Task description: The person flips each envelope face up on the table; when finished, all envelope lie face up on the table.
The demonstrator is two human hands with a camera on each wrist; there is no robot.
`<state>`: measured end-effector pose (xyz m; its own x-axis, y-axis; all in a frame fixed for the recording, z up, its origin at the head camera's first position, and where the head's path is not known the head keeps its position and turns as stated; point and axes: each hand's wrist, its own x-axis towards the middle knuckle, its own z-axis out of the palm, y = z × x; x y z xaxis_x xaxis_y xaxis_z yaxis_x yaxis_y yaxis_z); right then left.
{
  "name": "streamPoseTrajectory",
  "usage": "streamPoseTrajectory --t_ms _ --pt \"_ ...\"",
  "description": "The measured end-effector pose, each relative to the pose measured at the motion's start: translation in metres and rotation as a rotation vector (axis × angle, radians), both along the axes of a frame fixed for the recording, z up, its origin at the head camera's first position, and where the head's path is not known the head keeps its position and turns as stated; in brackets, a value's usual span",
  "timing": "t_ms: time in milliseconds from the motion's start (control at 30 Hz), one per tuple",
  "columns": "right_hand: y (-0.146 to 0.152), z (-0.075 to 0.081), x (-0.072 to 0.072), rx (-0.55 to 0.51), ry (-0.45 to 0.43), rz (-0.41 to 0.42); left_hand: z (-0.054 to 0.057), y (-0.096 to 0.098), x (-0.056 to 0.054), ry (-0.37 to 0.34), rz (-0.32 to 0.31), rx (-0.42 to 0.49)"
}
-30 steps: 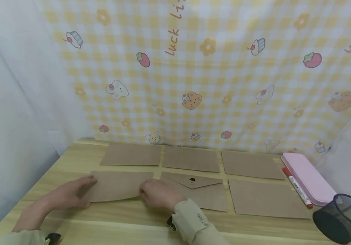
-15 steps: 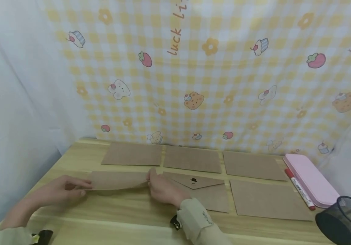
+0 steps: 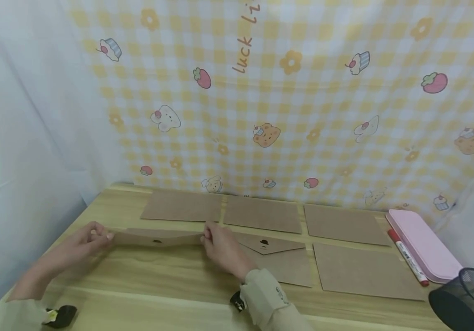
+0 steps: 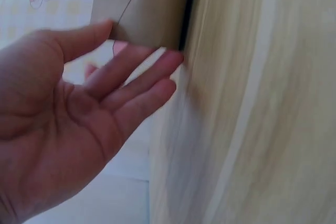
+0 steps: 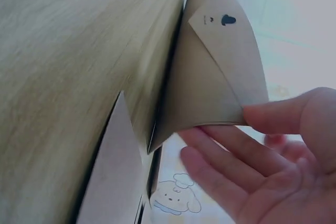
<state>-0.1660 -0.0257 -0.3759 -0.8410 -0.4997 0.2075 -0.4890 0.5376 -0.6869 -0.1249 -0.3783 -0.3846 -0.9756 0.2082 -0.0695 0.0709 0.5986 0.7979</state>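
A brown paper envelope [image 3: 158,237] stands tilted on its lower long edge at the left of the front row. Its flap, printed with a small hat, faces me, and the paper bows in the right wrist view. My left hand [image 3: 80,244] pinches the left end between thumb and fingers. At the other end, my right hand [image 3: 226,248] holds the edge, thumb on the flap side and fingers behind. Just right of that hand lies an envelope [image 3: 280,269] flap side up, with the same hat. Beyond it is a plain-side-up envelope [image 3: 369,271].
Along the back lie three more plain-side-up envelopes, left [image 3: 180,206], middle [image 3: 263,214] and right [image 3: 346,224]. A pink case [image 3: 425,246], a red-capped marker [image 3: 408,258] and a black mesh pen holder [image 3: 454,305] on its side are at the right. A checked cloth [image 3: 228,101] hangs behind.
The front-left envelope lay plain side up a second ago. Both hands have raised and turned it, so its near edge lifted and the printed flap side now faces me.
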Motion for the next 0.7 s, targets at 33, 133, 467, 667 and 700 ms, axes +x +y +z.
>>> streamPoseTrajectory --t_ms 33,133,467,667,700 --pt "-0.0001 0.0004 -0.0002 -0.013 0.023 -0.010 0.0001 0.0012 -0.0002 0.018 0.005 0.006" --pt "-0.0008 -0.0001 -0.0009 -0.058 0.099 -0.057 0.0012 0.0040 -0.0005 0.066 0.009 0.035" --pt "0.0022 0.0012 -0.0023 -0.063 0.174 -0.049 0.0036 0.0079 -0.0012 0.059 0.089 0.033" --pt "0.0047 0.0054 -0.0037 -0.033 0.136 -0.007 0.0034 0.0055 -0.0031 -0.008 0.139 0.066" --pt "0.0046 0.0058 -0.0038 -0.030 0.132 -0.008 0.0036 0.0052 -0.0034 -0.024 0.145 0.063"
